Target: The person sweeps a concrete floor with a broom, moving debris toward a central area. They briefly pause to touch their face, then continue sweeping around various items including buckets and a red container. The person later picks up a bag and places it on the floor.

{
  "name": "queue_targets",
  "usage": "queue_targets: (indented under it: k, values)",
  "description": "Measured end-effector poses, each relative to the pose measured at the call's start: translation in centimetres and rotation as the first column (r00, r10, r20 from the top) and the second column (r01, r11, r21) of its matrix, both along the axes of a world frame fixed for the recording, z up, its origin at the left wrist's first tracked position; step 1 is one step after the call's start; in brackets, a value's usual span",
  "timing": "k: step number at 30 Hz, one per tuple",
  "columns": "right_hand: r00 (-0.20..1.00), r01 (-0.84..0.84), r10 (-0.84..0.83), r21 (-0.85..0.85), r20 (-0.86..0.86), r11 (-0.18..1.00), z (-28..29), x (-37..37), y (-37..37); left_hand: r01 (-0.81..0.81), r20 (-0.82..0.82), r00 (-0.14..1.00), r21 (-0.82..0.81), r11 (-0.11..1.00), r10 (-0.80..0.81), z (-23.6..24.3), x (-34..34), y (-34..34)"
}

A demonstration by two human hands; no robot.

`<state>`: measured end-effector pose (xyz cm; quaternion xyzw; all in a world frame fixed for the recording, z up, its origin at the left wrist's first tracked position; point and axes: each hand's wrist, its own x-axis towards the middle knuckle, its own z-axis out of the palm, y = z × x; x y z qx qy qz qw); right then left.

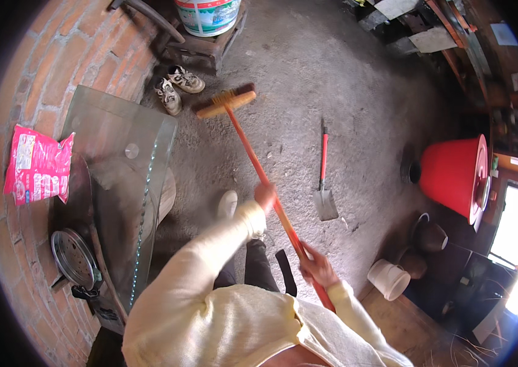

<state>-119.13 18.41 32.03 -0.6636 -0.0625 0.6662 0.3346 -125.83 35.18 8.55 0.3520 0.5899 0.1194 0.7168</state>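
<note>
My two hands hold a push broom, its long red-orange handle (248, 148) running from beside my body up and leftward across the floor. My left hand (265, 196) is closed round the middle of the handle, slightly blurred. Lower down, my right hand (319, 267) grips it nearer to my body. The broom head (227, 106), a wooden bar with bristles, is at the far end, close to a pair of worn shoes (168, 95). To the right of the handle, a small shovel (326, 203) with a red grip lies on the floor.
On the left, a glass-topped table (112, 119) stands by the brick wall (57, 67), near a pink bag (39, 164) and a perforated metal tray (73, 259). A printed bucket (210, 18) sits on a wooden stool (210, 56). Rightward are a red bucket (449, 177) and white bucket (387, 279).
</note>
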Motion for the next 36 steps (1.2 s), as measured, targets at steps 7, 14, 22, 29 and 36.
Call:
queue_targets:
  k: [7, 14, 22, 29, 36]
  values:
    - [0.951, 0.263, -0.279, -0.127, -0.136, 0.957, -3.1, -1.8, 1.3, 0.08, -0.042, 0.996, -0.114, 0.99, -0.085, -7.7, 0.9, 0.6]
    - [0.929, 0.37, -0.362, -0.254, 0.078, 0.894, 8.2, -7.8, -11.7, 0.329, 0.093, 0.944, -0.224, 0.917, -0.316, 2.6, -3.6, -16.5]
    - [0.976, 0.182, -0.181, -0.008, -0.123, 0.983, -1.7, -7.1, -4.2, 0.078, 0.015, 0.997, -0.172, 0.982, -0.077, -3.6, -8.5, -2.6]
    - [0.875, 0.379, -0.433, -0.249, -0.217, 0.891, 1.7, -8.3, -17.5, 0.179, 0.03, 0.983, -0.302, 0.936, -0.179, -3.2, -6.6, -19.5]
    - [0.974, 0.19, -0.206, -0.145, -0.1, 0.971, 3.3, -7.9, -28.0, 0.045, 0.126, 0.992, -0.266, 0.963, -0.011, 0.6, -7.7, -28.0]
